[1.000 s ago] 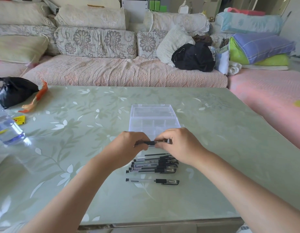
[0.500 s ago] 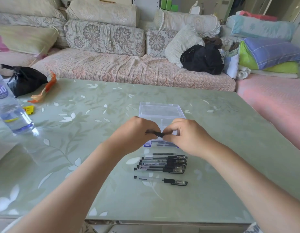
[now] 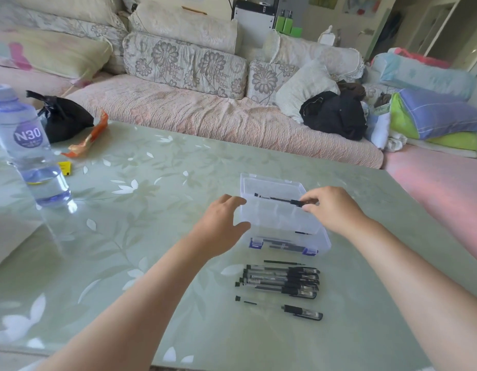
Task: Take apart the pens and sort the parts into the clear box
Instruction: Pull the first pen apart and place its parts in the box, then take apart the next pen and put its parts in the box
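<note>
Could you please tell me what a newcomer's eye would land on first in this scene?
The right hand pinches a clear pen with black ends over the clear plastic box at the scene's centre, the open left hand beside it. Nearer lies a cluster of black-capped clear pens.

A home living room: a long floral-cushioned sofa (image 3: 183, 84) with pillows and folded bedding (image 3: 432, 113) runs behind a low green floral-patterned table (image 3: 151, 199).

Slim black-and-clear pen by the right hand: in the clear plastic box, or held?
Held. The right hand pinches the slim black-and-clear pen by its dark end over the clear plastic box; left hand off it.
</note>
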The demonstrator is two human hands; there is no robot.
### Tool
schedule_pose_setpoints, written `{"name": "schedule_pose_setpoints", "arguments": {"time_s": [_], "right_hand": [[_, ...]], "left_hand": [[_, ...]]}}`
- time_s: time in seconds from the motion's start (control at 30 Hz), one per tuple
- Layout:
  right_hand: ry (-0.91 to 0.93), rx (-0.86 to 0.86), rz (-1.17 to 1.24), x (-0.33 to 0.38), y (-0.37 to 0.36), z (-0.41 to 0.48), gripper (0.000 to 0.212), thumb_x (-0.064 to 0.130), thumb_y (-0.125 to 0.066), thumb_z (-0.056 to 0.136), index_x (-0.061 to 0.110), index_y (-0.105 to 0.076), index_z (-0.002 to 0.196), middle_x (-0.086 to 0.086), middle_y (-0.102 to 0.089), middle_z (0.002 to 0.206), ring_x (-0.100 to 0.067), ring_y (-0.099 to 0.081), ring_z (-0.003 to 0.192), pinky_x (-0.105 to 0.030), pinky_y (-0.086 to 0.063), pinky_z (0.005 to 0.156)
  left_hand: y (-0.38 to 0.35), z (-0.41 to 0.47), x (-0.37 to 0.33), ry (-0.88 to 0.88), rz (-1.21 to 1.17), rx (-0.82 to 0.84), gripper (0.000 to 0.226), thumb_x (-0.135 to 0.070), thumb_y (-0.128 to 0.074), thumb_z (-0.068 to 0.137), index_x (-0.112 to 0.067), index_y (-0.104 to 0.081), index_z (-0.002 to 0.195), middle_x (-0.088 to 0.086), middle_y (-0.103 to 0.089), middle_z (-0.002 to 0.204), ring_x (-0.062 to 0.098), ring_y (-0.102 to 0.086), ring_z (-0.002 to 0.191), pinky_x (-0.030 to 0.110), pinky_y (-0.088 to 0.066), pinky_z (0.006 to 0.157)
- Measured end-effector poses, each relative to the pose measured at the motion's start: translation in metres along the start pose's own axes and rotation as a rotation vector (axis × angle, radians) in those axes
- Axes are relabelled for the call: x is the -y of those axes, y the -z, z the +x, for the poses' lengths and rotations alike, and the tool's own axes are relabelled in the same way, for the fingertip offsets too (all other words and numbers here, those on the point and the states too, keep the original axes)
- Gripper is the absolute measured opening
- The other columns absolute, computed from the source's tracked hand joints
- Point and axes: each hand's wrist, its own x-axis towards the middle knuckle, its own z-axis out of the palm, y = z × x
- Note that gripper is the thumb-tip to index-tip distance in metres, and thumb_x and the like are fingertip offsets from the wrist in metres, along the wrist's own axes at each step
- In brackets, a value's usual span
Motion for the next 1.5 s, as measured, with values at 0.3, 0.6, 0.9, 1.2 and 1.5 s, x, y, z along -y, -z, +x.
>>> {"name": "schedule_pose_setpoints", "arguments": {"time_s": [0.3, 0.6, 0.9, 1.2, 1.5], "right_hand": [[0.073, 0.166, -0.228, 0.019, -0.029, 0.032, 0.017, 0.023, -0.059, 0.093, 0.028, -0.072, 0.103, 0.000, -0.065, 0.101, -0.024, -0.058, 0.096, -0.038, -0.051, 0.084], [-0.002, 0.296, -0.024, 0.012, -0.034, 0.027, 0.035, 0.015, -0.043, 0.098, 0.025, -0.068, 0.119, 0.008, -0.063, 0.129, -0.014, -0.054, 0.122, -0.025, -0.040, 0.099], [0.027, 0.280, 0.120, 0.015, -0.022, 0.003, 0.041, 0.011, -0.044, 0.090, 0.027, -0.068, 0.120, 0.011, -0.066, 0.122, -0.007, -0.058, 0.113, -0.020, -0.041, 0.097], [0.172, 0.278, 0.228, 0.039, 0.001, -0.058, 0.019, 0.020, -0.063, 0.085, 0.034, -0.075, 0.085, 0.018, -0.070, 0.082, 0.003, -0.059, 0.070, -0.011, -0.046, 0.067], [0.126, 0.325, 0.070, 0.007, -0.004, -0.100, 0.015, 0.024, -0.063, 0.087, 0.034, -0.074, 0.091, 0.021, -0.065, 0.089, 0.009, -0.053, 0.072, -0.011, -0.039, 0.065]], "left_hand": [[-0.007, 0.001, 0.000, -0.003, 0.056, 0.075, 0.045, -0.035, -0.055, 0.096, -0.023, -0.047, 0.140, -0.005, -0.040, 0.141, 0.015, -0.041, 0.129, 0.026, -0.035, 0.098], [-0.007, 0.003, 0.003, 0.040, 0.019, 0.097, 0.048, -0.038, -0.057, 0.094, -0.022, -0.047, 0.139, -0.008, -0.041, 0.139, 0.014, -0.057, 0.112, 0.033, -0.048, 0.094], [-0.006, 0.002, -0.010, 0.034, 0.071, 0.061, 0.050, -0.031, -0.056, 0.095, -0.021, -0.042, 0.142, -0.003, -0.041, 0.140, 0.018, -0.050, 0.118, 0.025, -0.039, 0.089], [-0.014, -0.025, -0.044, -0.149, 0.130, 0.125, 0.013, -0.024, -0.059, 0.091, -0.028, -0.069, 0.098, -0.008, -0.059, 0.097, 0.011, -0.055, 0.084, 0.028, -0.049, 0.076], [-0.025, -0.043, -0.053, -0.133, 0.234, 0.244, 0.015, -0.030, -0.057, 0.092, -0.034, -0.072, 0.094, -0.016, -0.062, 0.094, 0.003, -0.050, 0.075, 0.020, -0.043, 0.068]]}}
